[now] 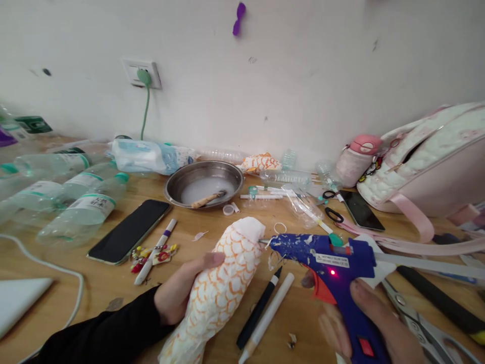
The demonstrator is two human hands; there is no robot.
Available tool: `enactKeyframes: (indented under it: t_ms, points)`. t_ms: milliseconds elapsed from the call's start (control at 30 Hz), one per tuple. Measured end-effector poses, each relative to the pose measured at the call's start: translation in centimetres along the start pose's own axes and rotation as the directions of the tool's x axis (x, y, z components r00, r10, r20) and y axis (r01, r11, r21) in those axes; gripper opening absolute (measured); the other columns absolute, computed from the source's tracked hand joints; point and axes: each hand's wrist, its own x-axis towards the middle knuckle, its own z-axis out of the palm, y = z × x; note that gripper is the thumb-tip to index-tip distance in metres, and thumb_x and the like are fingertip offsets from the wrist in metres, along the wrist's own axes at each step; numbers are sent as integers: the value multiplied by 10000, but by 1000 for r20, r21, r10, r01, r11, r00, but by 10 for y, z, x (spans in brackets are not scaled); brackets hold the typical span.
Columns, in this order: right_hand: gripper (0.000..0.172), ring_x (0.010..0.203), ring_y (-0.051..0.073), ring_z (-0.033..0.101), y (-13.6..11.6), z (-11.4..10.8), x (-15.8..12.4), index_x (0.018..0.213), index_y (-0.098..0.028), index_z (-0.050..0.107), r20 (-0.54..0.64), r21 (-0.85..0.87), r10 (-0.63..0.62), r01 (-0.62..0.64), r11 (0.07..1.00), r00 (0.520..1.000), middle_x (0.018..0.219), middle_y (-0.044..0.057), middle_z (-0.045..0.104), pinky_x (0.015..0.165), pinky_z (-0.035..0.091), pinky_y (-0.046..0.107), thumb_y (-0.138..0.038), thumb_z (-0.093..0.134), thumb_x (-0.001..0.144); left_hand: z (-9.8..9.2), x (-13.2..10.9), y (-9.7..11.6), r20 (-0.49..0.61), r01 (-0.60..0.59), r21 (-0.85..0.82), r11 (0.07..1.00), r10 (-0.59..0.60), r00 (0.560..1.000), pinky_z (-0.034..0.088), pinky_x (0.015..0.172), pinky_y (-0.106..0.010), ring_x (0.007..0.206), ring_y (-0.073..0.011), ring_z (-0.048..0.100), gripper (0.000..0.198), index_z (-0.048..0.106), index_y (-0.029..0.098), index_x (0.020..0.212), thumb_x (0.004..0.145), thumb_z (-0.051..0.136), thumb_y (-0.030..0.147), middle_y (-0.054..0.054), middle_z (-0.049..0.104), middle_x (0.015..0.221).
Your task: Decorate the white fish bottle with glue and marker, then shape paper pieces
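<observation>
My left hand (pixel 182 285) is wrapped round a white papier-mâché fish (pixel 223 283) with orange scales drawn on it, tilted up from the lower edge. In my right hand (pixel 382 313) is a blue hot glue gun (pixel 322 253) with a red light glowing and an orange trigger under my fingers. Its metal nozzle meets or nearly meets the upper right side of the fish, near the white end. A clear glue stick (pixel 428 264) juts out of the gun's back. Below the gun, a black brush pen (pixel 259 308) and a white marker (pixel 267 318) lie on the table.
A metal bowl (pixel 204 184) of whitish liquid holds a wooden-handled brush. Plastic bottles (pixel 87 210), a phone (pixel 131 230) and a marker with charms (pixel 155 253) lie left. Scissors (pixel 417 318), another phone (pixel 361 210) and a backpack (pixel 435 156) sit right. Another orange-scaled fish (pixel 261 163) lies behind.
</observation>
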Motion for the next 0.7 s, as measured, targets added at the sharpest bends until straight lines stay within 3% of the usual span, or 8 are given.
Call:
enactKeyframes:
  t_ms: [233,333,533,700]
  points:
    - [365,353,80,340,1,0,0,734,-173,614,45,104,11,-15,994,999,389,-12,457,398,196,232,-537,591,713,-5,2,-2,56,19,-8,1000,-19,998,517,661,-286,712,-256,706,564,526,18,1186,716,606,318,-121,756,747]
    - [358,348,71,359,3,-1,1,722,-147,605,25,117,15,-18,993,1000,383,-13,474,400,186,222,-506,608,724,-5,3,-2,43,32,-18,999,-31,999,516,654,-277,693,-253,704,613,520,-26,1177,686,631,323,-138,753,736]
    - [338,338,65,332,0,-2,1,779,-164,623,42,145,16,-22,989,999,375,-21,466,411,180,236,-497,592,735,-3,1,0,71,18,-43,999,-15,997,510,607,-268,625,-236,701,564,542,42,1181,692,612,313,-83,755,671]
    - [344,346,88,332,0,-1,4,812,-169,610,49,128,-12,6,992,999,387,-16,466,394,185,239,-504,577,740,-4,2,-3,89,26,-34,999,-22,996,511,612,-274,560,-228,692,564,554,12,1156,675,623,299,-100,749,656]
